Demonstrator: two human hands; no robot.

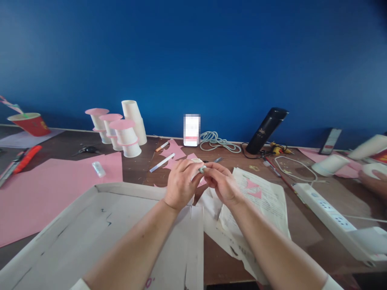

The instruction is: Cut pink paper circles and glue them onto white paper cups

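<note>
My left hand (180,181) and my right hand (222,181) meet in front of me, above the corner of a white box lid (121,191). Between their fingertips is a small pale greenish-white roundish thing (202,169), too small to name. Both hands have closed, pinching fingers. Pink paper scraps (173,150) lie just beyond them, with a white marker (162,162) and an orange-tipped pen (162,146). Below my right hand is a crumpled printed sheet (269,201) with pink scraps on it.
Paper cups (132,150) with pink discs stand back left near stacked cups (136,125). Pink paper (60,181) bears a small clear-white item. A phone (191,131) and black flask (266,131) stand by the wall. A power strip (329,213) and another person's hand (373,183) are right.
</note>
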